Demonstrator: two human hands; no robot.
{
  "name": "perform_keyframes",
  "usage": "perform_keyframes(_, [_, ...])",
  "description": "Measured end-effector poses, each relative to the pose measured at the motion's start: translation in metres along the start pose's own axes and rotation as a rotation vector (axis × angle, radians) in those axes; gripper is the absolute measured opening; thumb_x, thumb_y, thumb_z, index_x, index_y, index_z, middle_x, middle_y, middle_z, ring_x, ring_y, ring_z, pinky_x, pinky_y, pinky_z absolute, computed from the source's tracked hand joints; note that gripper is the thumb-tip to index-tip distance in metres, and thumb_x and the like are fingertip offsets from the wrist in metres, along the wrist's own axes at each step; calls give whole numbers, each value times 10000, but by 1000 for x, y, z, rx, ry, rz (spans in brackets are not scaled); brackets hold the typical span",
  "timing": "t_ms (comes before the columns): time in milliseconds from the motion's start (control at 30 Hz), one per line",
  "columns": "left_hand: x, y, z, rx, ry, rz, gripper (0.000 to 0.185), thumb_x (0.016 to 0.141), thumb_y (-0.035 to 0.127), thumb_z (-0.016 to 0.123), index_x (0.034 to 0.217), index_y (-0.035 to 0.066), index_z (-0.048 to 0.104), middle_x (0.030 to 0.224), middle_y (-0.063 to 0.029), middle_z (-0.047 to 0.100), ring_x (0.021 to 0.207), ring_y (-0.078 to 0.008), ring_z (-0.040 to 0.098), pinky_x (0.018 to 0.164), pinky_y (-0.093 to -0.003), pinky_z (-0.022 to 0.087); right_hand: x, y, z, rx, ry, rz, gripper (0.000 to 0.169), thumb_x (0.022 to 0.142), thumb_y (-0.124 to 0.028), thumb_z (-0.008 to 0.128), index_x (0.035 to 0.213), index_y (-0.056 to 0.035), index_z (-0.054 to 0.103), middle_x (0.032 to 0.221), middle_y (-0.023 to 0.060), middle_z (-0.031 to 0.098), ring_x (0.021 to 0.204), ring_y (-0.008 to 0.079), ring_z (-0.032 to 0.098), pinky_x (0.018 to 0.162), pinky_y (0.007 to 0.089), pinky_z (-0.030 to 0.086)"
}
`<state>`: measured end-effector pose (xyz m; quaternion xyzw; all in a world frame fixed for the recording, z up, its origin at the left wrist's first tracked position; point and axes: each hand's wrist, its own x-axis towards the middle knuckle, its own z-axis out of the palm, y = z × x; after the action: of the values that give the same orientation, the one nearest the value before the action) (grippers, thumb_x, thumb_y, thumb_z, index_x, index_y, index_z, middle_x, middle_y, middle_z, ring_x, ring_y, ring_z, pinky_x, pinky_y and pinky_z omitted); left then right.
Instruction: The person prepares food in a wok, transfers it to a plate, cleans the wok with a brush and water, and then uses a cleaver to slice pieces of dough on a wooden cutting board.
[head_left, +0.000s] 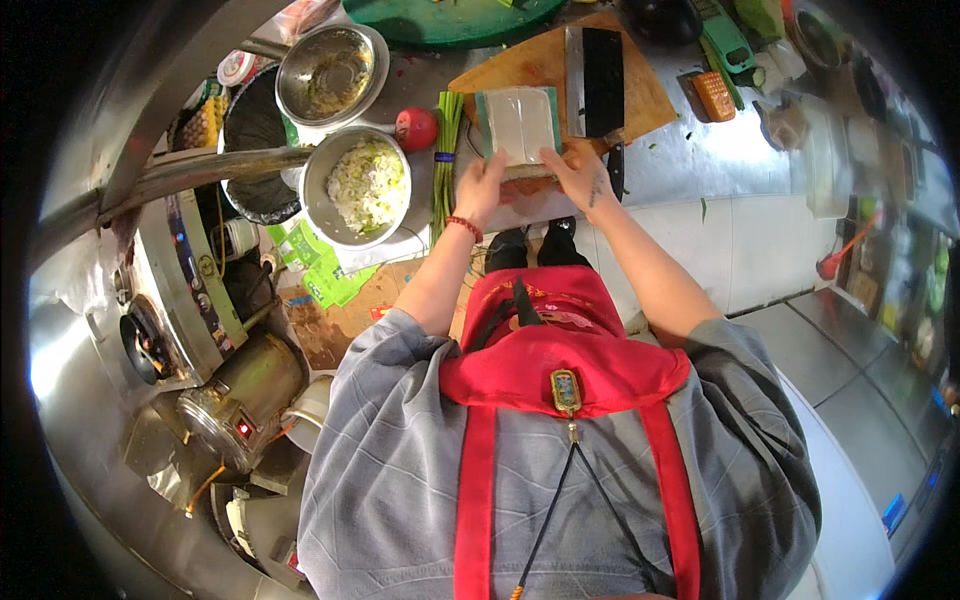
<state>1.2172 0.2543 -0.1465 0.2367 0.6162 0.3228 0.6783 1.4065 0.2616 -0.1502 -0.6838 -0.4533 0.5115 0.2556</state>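
My left hand (480, 189) and my right hand (583, 180) hold the near corners of a flat, film-sealed pack (519, 120) with a pale white block inside and green edges. The pack is over the near part of a wooden cutting board (510, 66). To its right on the board lies a cleaver (596, 79) with a dark blade, its wooden handle partly behind my right hand. Beside that hand a black knife handle (616, 171) shows at the counter edge. Left of the pack lies a bundle of green stalks (448, 124) tied with a blue band.
A red tomato (416, 129) touches a metal bowl of chopped white and green food (366, 184). Behind is a smeared metal bowl (326, 79). A wooden pole (217, 174) crosses at left, over a black-lined bin (259, 139). Corn (712, 97) and a green grater (724, 37) lie right.
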Motion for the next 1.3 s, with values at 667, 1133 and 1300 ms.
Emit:
perform_keyframes(667, [-14, 25, 46, -178, 143, -66, 417, 792, 438, 709, 930, 59, 607, 694, -16, 571, 476, -91, 434, 395, -261, 301, -22, -60, 23, 357, 26, 421, 687, 770, -589, 648, 879, 89, 650, 667, 96, 580, 504, 137, 476, 431, 327, 347])
perform_keyframes(1133, [-5, -17, 31, 208, 306, 304, 480, 810, 406, 723, 852, -64, 636, 749, -73, 653, 658, -124, 571, 599, -302, 473, -42, -37, 38, 454, 59, 453, 631, 826, -553, 629, 861, 76, 667, 748, 93, 592, 709, 163, 522, 636, 323, 438])
perform_keyframes(1300, [-12, -4, 25, 487, 289, 263, 487, 805, 426, 722, 734, -48, 638, 638, -83, 633, 617, -107, 570, 559, -300, 470, -41, -23, 49, 228, 116, 251, 595, 875, -500, 577, 803, 88, 629, 684, 123, 592, 665, 200, 533, 635, 370, 442])
